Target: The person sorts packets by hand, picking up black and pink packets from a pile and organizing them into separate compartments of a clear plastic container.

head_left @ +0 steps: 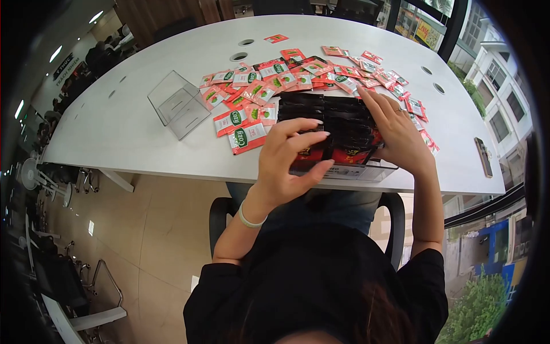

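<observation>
Directly in front of me, at the table's near edge, a clear plastic box [375, 172] is packed with rows of black-and-red sachets [329, 114]. My left hand [289, 157] is at the box's left side, its fingers apart and curved over the sachets, with nothing in its grasp. On the other side, my right hand [396, 129] lies along the right end of the sachets, fingers stretched out over their tops and thumb hidden behind the hand. Beyond the box spreads a loose pile of red-and-white Cozy tea sachets [249, 136].
An empty clear plastic container [179, 105] stands left of the pile on the white table [114, 132]. A phone [483, 157] lies near the right edge. Round cable holes [239, 57] are set in the tabletop. A single sachet [276, 39] lies apart at the back.
</observation>
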A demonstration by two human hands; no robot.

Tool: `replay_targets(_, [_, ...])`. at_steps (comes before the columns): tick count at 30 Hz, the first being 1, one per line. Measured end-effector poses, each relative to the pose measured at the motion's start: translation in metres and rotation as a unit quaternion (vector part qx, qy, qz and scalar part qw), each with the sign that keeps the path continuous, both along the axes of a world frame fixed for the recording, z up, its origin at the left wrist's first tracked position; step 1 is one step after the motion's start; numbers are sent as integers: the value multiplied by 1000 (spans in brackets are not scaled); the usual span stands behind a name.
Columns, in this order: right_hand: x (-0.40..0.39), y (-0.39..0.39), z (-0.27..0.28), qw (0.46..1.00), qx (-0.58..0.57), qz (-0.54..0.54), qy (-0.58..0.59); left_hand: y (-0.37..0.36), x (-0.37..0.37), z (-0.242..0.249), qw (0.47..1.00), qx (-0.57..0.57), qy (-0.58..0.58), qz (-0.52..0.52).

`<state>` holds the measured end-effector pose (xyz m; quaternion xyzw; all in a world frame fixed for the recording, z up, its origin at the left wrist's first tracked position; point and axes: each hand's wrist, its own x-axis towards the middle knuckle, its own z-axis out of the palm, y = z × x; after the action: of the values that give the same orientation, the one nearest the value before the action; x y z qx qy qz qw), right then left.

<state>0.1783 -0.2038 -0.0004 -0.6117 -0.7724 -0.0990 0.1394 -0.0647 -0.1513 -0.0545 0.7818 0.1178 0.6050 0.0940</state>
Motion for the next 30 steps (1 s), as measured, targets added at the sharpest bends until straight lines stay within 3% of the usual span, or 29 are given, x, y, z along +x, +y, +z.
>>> replay_targets(1, [-1,0,-1,1000,2,-14,-15,2,-6,4,998,-40,-47,-20])
replay_targets(4, [13,-3,7,992,-33,33,118,40,-35,16,992,-41,-110,37])
replay_targets(7, [42,6,5,978,44,86,185,81,-56,45,984,-130,-50,106])
replay_targets(12, [81,81,16,920,27,78,383,195,-28,56,966,-170,135,140])
replay_targets(16, [99,156,-20,907,47,67,414,267,20,36,917,-245,259,181])
replay_targets(17, [107,170,-39,899,69,52,428,292,31,23,915,-212,270,214])
replay_targets(18, [110,172,-48,899,40,12,436,307,37,14,908,-191,293,229])
replay_targets(20, [111,159,-68,944,108,-18,312,331,45,-1,879,-192,357,251])
replay_targets(23, [104,143,-70,942,82,-37,324,344,50,-12,815,-229,439,299])
replay_targets(25, [97,146,-76,940,85,-23,328,344,51,-7,800,-243,441,326])
replay_targets(28, [93,153,-95,959,101,14,263,351,42,-4,805,-257,443,300])
replay_targets(30, [88,151,-91,958,89,19,272,356,36,0,797,-333,445,237])
